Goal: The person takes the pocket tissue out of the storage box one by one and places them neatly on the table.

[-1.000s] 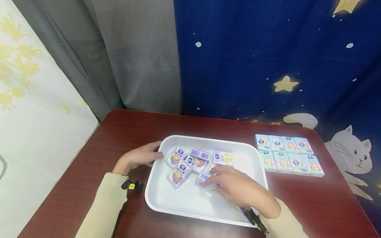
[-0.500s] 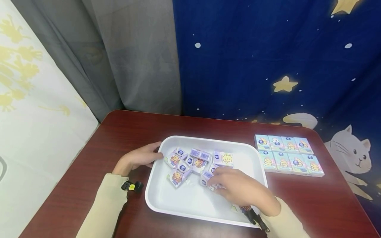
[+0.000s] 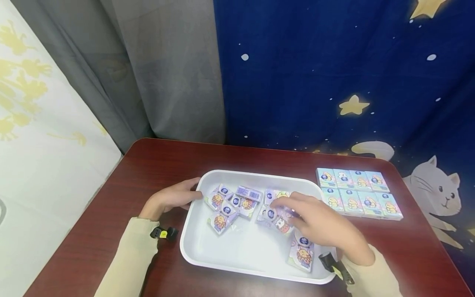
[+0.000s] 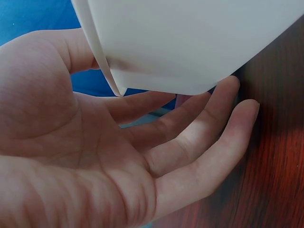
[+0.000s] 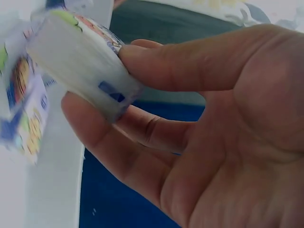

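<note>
My right hand [image 3: 315, 218] pinches a purple pocket tissue pack [image 5: 78, 64] between thumb and fingers, over the right half of a white tray [image 3: 237, 258]. The pack's pale side faces the right wrist camera. At the tray's left end, my left hand [image 3: 172, 196] grips the rim, its thumb over the edge and its fingers along the outer wall, as the left wrist view shows. Several more purple tissue packs [image 3: 220, 220] lie jumbled in the tray's left and middle. A single pack [image 3: 302, 253] lies near the front right corner, below my right hand.
Two rows of light blue tissue packs [image 3: 354, 192] lie side by side just right of the tray on the dark red table [image 3: 178, 152]. A blue curtain [image 3: 282, 82] and a grey curtain [image 3: 178, 82] hang behind the table's far edge.
My right hand has moved right and slightly up with a tissue pack lifted from the heap, uncovering the pack at the front right corner. The left hand stays at the rim.
</note>
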`<act>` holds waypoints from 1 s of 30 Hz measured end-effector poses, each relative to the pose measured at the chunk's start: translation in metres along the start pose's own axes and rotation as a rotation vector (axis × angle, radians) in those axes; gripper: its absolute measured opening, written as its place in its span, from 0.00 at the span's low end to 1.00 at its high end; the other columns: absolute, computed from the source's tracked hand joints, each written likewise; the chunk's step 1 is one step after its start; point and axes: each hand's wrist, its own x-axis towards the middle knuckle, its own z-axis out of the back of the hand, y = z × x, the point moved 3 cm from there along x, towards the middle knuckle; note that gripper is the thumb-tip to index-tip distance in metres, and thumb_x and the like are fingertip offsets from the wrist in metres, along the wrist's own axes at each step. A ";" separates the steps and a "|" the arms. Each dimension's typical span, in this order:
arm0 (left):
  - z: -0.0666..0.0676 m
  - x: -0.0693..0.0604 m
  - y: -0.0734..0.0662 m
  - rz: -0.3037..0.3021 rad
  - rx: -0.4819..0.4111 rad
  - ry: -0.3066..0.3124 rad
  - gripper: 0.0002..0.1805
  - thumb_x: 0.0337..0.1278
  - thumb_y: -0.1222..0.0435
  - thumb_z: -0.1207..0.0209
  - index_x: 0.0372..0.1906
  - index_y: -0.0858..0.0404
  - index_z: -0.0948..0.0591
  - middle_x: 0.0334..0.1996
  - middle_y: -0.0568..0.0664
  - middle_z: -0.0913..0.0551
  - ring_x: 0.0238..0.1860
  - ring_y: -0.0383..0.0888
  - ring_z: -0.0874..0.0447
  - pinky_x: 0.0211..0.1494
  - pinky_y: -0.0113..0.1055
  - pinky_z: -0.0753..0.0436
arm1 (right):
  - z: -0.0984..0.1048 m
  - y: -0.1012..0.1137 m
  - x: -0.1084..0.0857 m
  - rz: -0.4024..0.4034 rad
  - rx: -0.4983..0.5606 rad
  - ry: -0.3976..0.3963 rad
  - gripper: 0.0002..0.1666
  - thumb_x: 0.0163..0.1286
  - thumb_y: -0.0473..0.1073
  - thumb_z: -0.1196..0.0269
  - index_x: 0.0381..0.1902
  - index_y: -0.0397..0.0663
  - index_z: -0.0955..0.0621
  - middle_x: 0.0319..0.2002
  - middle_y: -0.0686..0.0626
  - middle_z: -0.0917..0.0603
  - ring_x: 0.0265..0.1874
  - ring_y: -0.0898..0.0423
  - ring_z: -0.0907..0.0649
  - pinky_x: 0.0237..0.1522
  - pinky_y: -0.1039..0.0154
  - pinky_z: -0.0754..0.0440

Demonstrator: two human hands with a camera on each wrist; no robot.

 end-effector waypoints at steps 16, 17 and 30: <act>0.001 -0.001 0.003 -0.015 -0.004 0.016 0.34 0.77 0.69 0.42 0.82 0.68 0.36 0.55 0.63 0.14 0.48 0.56 0.09 0.52 0.56 0.08 | 0.038 -0.045 -0.029 -0.171 0.048 -0.031 0.35 0.71 0.37 0.25 0.72 0.59 0.22 0.51 0.54 0.15 0.46 0.53 0.18 0.48 0.49 0.15; 0.001 -0.001 0.003 -0.017 -0.004 0.019 0.34 0.77 0.69 0.42 0.82 0.68 0.36 0.55 0.63 0.14 0.48 0.56 0.09 0.52 0.56 0.08 | 0.040 -0.049 -0.031 -0.188 0.053 -0.027 0.35 0.71 0.37 0.25 0.72 0.59 0.22 0.50 0.54 0.15 0.45 0.54 0.18 0.47 0.51 0.15; 0.003 -0.004 0.000 -0.017 0.010 0.028 0.35 0.76 0.69 0.41 0.83 0.67 0.36 0.57 0.63 0.15 0.49 0.57 0.09 0.53 0.58 0.08 | 0.058 -0.099 -0.064 -0.319 0.177 -0.047 0.33 0.70 0.36 0.24 0.67 0.50 0.27 0.44 0.47 0.15 0.39 0.52 0.16 0.36 0.60 0.15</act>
